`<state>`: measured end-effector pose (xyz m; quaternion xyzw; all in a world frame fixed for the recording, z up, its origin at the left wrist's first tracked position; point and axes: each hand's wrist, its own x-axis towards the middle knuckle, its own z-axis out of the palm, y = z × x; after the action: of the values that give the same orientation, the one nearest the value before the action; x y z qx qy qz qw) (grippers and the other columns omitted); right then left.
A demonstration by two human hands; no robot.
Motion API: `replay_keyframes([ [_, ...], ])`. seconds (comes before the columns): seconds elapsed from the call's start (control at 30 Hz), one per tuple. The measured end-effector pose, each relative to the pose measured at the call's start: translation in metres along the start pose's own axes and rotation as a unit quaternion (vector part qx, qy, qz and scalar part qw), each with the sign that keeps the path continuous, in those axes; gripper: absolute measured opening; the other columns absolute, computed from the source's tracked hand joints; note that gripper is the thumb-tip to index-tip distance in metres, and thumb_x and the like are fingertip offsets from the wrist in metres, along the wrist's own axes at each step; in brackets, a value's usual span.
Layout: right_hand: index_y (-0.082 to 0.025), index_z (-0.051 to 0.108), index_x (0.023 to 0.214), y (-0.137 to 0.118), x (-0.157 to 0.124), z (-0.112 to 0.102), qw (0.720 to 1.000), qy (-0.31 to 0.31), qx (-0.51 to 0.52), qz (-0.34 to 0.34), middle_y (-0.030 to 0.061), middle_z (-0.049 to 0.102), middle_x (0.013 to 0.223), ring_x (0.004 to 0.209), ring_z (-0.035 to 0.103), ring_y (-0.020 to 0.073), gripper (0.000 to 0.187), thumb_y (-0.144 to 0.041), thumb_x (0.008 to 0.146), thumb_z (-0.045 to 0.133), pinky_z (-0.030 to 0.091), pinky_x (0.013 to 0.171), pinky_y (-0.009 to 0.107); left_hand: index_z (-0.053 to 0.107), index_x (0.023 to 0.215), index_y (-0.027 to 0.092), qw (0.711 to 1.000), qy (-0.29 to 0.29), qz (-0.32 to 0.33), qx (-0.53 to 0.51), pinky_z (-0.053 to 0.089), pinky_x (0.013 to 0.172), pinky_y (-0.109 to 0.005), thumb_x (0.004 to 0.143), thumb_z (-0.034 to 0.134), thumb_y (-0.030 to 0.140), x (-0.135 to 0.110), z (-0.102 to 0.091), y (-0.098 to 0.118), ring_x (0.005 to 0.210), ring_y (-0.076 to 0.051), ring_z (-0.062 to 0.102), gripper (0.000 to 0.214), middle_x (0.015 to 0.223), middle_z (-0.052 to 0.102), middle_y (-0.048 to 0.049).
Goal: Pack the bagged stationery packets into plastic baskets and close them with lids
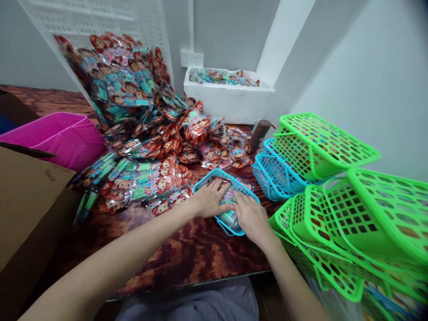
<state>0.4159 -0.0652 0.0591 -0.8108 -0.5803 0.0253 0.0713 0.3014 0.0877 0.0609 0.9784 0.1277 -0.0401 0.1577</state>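
Observation:
A small blue plastic basket (pixel 228 230) stands on the table in front of me. Inside it lie flat clear packets (pixel 230 216) with printed contents, partly covered by my hands. My left hand (pixel 211 199) rests palm down on the packets, its fingers spread over the far left part of the basket. My right hand (pixel 249 215) lies over the basket's right side, fingers stretched onto the packets, its thumb side close to the left thumb. Neither hand wraps round anything that I can see.
A large heap of character packets (pixel 147 178) spreads left and behind. A white foam box (pixel 230 100) holds more. Stacked green baskets (pixel 347 214) and blue baskets (pixel 277 171) stand right. Pink baskets (pixel 70 138) and a cardboard box (pixel 30 200) flank the left. The table edge (pixel 200 281) is near me.

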Motion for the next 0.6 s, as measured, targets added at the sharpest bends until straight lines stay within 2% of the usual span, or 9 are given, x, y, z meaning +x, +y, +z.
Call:
replay_keyframes([
  [0.07, -0.009, 0.049, 0.142, 0.002, -0.003, 0.002, 1.000, 0.015, 0.018, -0.004, 0.0159, 0.058, 0.137, 0.122, 0.055, 0.0293, 0.046, -0.022, 0.100, 0.036, 0.046, 0.103, 0.045, 0.013, 0.158, 0.011, 0.998, -0.062, -0.008, -0.027, 0.019, 0.119, -0.052, 0.095, 0.037, 0.068, 0.003, -0.008, -0.003, 0.151, -0.037, 0.011, 0.088, 0.163, 0.013, -0.0230],
  [0.17, -0.012, 0.048, 0.144, 0.005, -0.007, 0.008, 0.997, 0.037, 0.056, -0.042, 0.0150, 0.048, 0.149, 0.137, 0.044, 0.0283, 0.048, -0.029, 0.100, 0.040, 0.040, 0.111, 0.047, 0.002, 0.159, 0.015, 0.980, -0.182, 0.003, -0.076, 0.019, 0.120, -0.049, 0.093, 0.047, 0.061, 0.007, -0.021, -0.009, 0.151, -0.034, 0.001, 0.092, 0.165, -0.001, -0.0181],
  [0.23, -0.014, 0.044, 0.146, 0.007, -0.008, 0.014, 0.995, 0.024, 0.068, -0.075, 0.0129, 0.043, 0.153, 0.141, 0.039, 0.0271, 0.052, -0.034, 0.099, 0.044, 0.038, 0.114, 0.046, 0.001, 0.159, 0.016, 0.974, -0.208, 0.012, -0.089, 0.018, 0.121, -0.047, 0.090, 0.054, 0.055, 0.009, -0.024, -0.012, 0.151, -0.033, 0.000, 0.095, 0.165, -0.002, -0.0153],
  [0.37, -0.011, 0.041, 0.148, 0.010, -0.007, 0.031, 0.996, 0.005, 0.024, -0.080, 0.0142, 0.041, 0.154, 0.140, 0.041, 0.0311, 0.058, -0.028, 0.093, 0.049, 0.039, 0.112, 0.049, 0.006, 0.159, 0.016, 0.985, -0.155, 0.003, -0.070, 0.019, 0.120, -0.048, 0.089, 0.056, 0.052, 0.006, -0.016, -0.011, 0.152, -0.033, 0.003, 0.093, 0.165, 0.001, -0.0169],
  [0.47, -0.011, 0.044, 0.146, 0.017, -0.008, 0.045, 0.995, 0.037, -0.007, -0.095, 0.0159, 0.046, 0.151, 0.136, 0.046, 0.0336, 0.056, -0.028, 0.093, 0.046, 0.044, 0.107, 0.051, 0.015, 0.157, 0.015, 0.995, -0.091, 0.025, -0.034, 0.027, 0.117, -0.044, 0.090, 0.057, 0.050, -0.002, -0.008, -0.005, 0.151, -0.031, 0.018, 0.086, 0.164, 0.017, -0.0168],
  [0.53, -0.011, 0.043, 0.146, 0.024, -0.006, 0.053, 0.989, 0.080, -0.015, -0.121, 0.0175, 0.051, 0.146, 0.134, 0.048, 0.0347, 0.056, -0.031, 0.094, 0.044, 0.045, 0.105, 0.052, 0.025, 0.153, 0.010, 0.999, 0.006, 0.047, 0.010, 0.033, 0.113, -0.039, 0.090, 0.059, 0.049, -0.010, -0.005, -0.001, 0.145, -0.030, 0.033, 0.082, 0.156, 0.034, -0.0182],
  [0.6, -0.009, 0.036, 0.150, 0.031, -0.002, 0.060, 0.980, 0.124, -0.019, -0.154, 0.0215, 0.053, 0.143, 0.133, 0.048, 0.0368, 0.060, -0.031, 0.094, 0.041, 0.046, 0.104, 0.053, 0.040, 0.143, 0.004, 0.988, 0.121, 0.051, 0.078, 0.041, 0.104, -0.041, 0.086, 0.064, 0.052, -0.022, -0.003, 0.004, 0.131, -0.033, 0.047, 0.078, 0.139, 0.050, -0.0213],
])
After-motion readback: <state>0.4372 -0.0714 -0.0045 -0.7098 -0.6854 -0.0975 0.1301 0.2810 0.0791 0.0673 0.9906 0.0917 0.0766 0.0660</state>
